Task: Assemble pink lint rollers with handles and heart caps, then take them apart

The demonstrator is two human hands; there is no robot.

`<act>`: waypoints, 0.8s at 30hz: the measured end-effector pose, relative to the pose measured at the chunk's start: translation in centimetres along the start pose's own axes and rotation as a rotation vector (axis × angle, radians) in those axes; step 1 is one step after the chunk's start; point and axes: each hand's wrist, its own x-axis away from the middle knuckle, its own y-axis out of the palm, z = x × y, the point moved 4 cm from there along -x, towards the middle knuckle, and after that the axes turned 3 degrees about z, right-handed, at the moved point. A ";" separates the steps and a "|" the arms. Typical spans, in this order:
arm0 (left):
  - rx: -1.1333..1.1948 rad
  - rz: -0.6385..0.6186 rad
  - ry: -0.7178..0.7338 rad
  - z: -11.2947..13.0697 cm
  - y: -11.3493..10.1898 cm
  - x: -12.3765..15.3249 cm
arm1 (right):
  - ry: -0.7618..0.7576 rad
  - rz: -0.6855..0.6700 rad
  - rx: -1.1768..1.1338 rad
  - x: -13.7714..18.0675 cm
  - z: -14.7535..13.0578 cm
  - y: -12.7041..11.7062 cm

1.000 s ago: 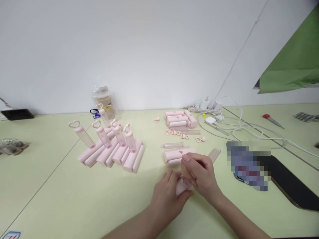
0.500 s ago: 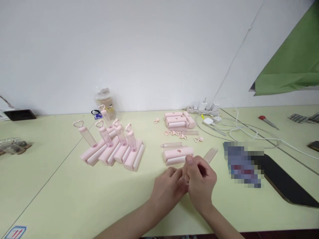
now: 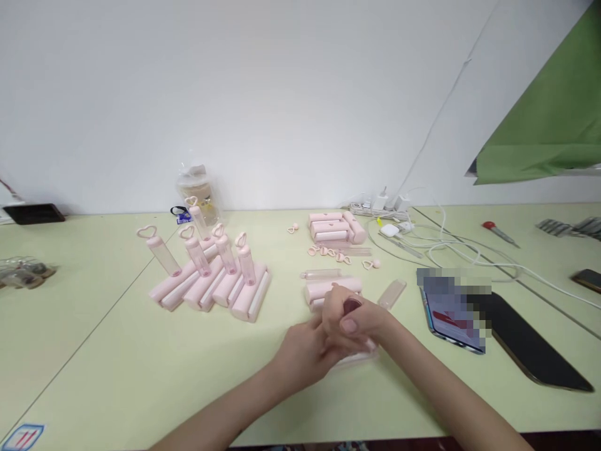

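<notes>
So both bare hands are bunched together over a pale pink-and-white plastic piece (image 3: pixel 360 359), which pokes out just below them above the light green table (image 3: pixel 188 388). Right hand (image 3: pixel 350 322) has its fingers curled in, crossing over the left hand (image 3: pixel 303 351); can't tell what they're clamped on, tbh. Left fingertips are mostly hidden, so no clue if they're gripping. Right behind sits a pink, rounded plastic roller case (image 3: pixel 323 289), partly covered by the right hand, with a clear plastic tube (image 3: pixel 322 274) lying just beyond it.
</notes>
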 end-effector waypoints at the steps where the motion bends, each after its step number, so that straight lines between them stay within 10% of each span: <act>1: 0.007 -0.013 -0.034 -0.2 0.1 0.0 | -0.009 0.053 -0.023 0.2 0.5 0.1; 10: 0.014 -0.069 -0.131 -0.1 -0.3 -0.2 | -0.167 0.393 0.043 2.4 1.3 1.4; 19: 0.087 -0.083 -0.108 -0.1 -0.4 0.0 | -0.188 0.353 0.174 2.1 0.9 1.6; 24: -0.016 -0.027 -0.133 -1.0 -1.6 -0.1 | -0.201 0.766 0.837 3.8 -2.7 -3.6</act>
